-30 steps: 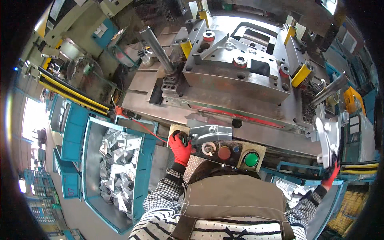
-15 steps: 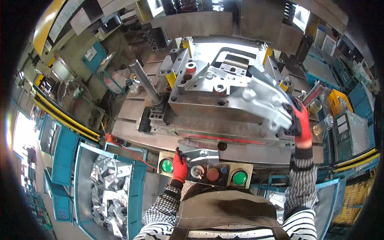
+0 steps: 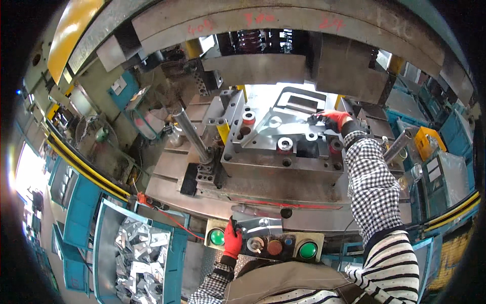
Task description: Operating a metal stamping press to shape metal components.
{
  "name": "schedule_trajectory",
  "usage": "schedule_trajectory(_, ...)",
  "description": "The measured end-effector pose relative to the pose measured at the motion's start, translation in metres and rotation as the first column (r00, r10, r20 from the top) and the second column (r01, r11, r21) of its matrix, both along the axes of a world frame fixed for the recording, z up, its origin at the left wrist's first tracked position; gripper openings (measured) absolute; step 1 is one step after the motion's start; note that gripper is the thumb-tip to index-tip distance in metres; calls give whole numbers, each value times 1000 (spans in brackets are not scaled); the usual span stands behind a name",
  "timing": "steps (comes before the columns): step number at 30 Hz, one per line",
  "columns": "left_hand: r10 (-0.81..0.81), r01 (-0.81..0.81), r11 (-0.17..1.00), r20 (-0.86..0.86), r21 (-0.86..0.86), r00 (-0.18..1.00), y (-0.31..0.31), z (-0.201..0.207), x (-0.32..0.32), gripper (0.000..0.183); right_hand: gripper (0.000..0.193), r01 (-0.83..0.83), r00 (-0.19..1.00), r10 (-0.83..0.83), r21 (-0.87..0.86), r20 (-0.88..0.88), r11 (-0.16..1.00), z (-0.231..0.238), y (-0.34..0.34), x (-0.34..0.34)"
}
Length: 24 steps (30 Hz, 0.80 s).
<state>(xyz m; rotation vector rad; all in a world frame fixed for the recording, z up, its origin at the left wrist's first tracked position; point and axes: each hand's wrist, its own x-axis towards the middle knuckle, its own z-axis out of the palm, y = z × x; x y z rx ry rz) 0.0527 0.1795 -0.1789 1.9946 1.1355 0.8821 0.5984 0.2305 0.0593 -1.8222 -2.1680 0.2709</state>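
A bracket-like stamped sheet-metal part (image 3: 289, 124) lies on the lower die (image 3: 273, 163) of a press. Its right end is gripped by my right hand (image 3: 334, 120), in a red glove with dark fingertips; those fingers are partly hard to make out. Lower down, my left hand (image 3: 233, 242), gloved the same way, closes on the left end of a smaller shaped metal piece (image 3: 259, 226). That piece is above the control box, between a green button (image 3: 217, 236) at left and another green button (image 3: 308, 250) at right.
Upright steel guide posts flank the die, the left post (image 3: 192, 136) nearer me. The heavy upper press block (image 3: 253, 68) hangs above. At lower left a blue-sided bin (image 3: 174, 263) holds many metal pieces. A yellow crate (image 3: 429, 143) sits at far right.
My right hand has moved from the die's right front up and left onto it. The large sheet-metal part it held there is no longer at that spot. My left hand still holds its piece.
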Motion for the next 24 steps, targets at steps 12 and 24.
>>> schedule_trajectory(12, -12, 11, 994, -7, -104, 1000, 3, 7, 4, 55, 57, 590, 739, -587, 103, 330, 801, 44, 16, -128)
schedule_trajectory(24, 176, -147, 961, 109, -234, 978, 41, -4, -109, 79, 61, 395, 816, -573, -652, -75, 647, -117, -298, -222)
